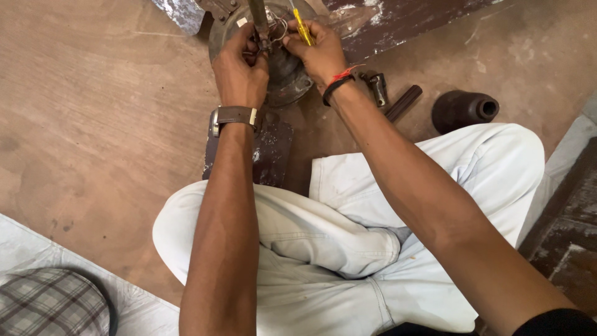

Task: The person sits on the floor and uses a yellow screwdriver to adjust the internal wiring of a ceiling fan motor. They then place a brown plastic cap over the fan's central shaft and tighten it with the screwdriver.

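- Round metal motor housing (283, 71) is set on the brown floor (99, 124), ahead of the crossed legs.
- Wires (278, 28) at its shaft are pinched by the left hand (239, 65).
- Yellow-handled screwdriver (302, 26) is grasped by the right hand (318, 53).
- Dark cylindrical cup (463, 109) lies apart, rightward.

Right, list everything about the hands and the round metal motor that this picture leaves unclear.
- Head view: the round grey metal motor housing is cut off by the top edge and covered by both hands.
- The left hand curls over the thin wires, hiding what its fingers pinch.
- The yellow-handled tool in the right hand: its tip runs past the top edge.
- The dark flat plate is partly behind the left forearm.
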